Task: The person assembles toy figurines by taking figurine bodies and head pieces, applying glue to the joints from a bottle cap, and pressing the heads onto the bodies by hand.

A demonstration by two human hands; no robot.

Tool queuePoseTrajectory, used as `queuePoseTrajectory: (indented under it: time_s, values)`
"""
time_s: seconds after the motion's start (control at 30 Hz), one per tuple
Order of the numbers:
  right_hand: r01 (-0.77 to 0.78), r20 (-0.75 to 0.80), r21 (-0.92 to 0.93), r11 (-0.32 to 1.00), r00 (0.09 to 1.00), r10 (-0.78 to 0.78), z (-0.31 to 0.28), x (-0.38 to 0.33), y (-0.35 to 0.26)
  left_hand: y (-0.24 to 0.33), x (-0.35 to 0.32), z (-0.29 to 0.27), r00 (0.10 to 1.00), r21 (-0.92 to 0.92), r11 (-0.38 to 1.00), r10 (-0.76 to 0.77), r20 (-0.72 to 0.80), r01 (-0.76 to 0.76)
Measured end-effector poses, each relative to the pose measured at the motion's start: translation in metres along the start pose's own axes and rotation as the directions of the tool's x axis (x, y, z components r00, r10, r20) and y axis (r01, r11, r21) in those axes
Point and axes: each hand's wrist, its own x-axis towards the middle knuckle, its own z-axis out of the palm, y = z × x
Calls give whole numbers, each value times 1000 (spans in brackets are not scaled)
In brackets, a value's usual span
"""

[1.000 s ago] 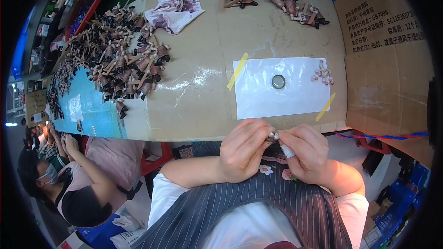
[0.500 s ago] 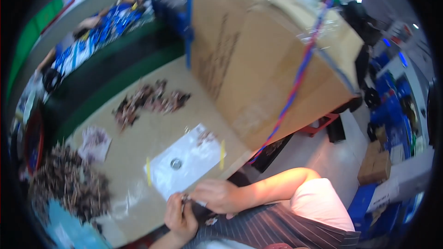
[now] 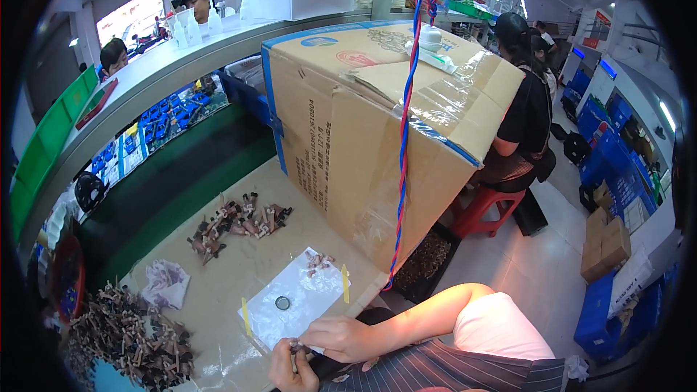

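Note:
My left hand pinches a small pinkish-brown part near the table's front edge. My right hand is closed, with its fingertips meeting the left hand's at that part; what they grip is hidden. Just beyond the hands is a white sheet with a strip of yellow tape at each side. On the sheet rest a small round metal-rimmed piece and a cluster of small pale pinkish pieces.
A large heap of brown and dark small parts covers the left, beside a crumpled pale cloth. A smaller pile lies farther back. A big cardboard box stands behind, crossed by a twisted red-blue cord. Co-workers sit beyond.
My view has tilted upward and steadied, showing more of the room and the co-workers. Both hands stay together over the table's front edge, sitting slightly lower in the picture.

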Motion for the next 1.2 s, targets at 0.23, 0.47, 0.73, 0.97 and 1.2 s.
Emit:
queuePoseTrajectory:
  time_s: [0.23,0.47,0.73,0.97,1.2]
  values:
    - [76,19,-56,996,997,-75,-15,0,-12,8,-6,1,1000,128,991,-27,-8,28]
    - [88,35,22,996,995,-89,-25,7,-25,19,1,-3,990,92,988,130,-53,-125]
    - [199,8,21,980,980,-199,-7,6,-18,10,-13,-13,980,181,966,195,-41,-185]
    - [254,6,-28,967,967,-254,0,4,-9,-7,-21,-15,975,162,963,220,-24,-214]
    - [106,-29,69,992,994,-104,5,-2,14,-23,-18,-12,986,47,985,168,-11,-168]
